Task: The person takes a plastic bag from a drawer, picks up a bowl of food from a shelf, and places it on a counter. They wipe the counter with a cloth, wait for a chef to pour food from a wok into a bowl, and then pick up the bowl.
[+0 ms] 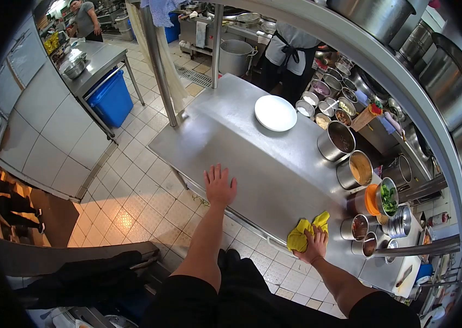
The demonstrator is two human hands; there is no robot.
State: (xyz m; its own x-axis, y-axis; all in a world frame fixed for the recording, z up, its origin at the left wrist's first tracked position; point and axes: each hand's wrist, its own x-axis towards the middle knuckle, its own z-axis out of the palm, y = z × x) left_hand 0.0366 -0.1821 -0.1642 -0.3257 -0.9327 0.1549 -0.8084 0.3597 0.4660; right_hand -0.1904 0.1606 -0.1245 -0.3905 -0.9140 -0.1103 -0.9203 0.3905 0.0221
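Observation:
My left hand (220, 186) lies with its fingers spread at the near edge of the steel table (264, 180), holding nothing. Over to the right, my right hand (313, 246) grips a yellow cloth (300, 234), which is bunched against the tabletop near the front edge. Part of the cloth sticks out beyond my fingers, and the palm side of the hand is hidden. Farther back on the table sits a white plate (276, 113) with nothing on it.
Along the table's right side stand steel pots (336, 141), an orange-rimmed container (372, 200), a bowl of green leaves (388, 198) and stacked steel bowls (398, 221). A metal post (157, 65) rises at the left corner. A person in an apron (291, 52) stands behind.

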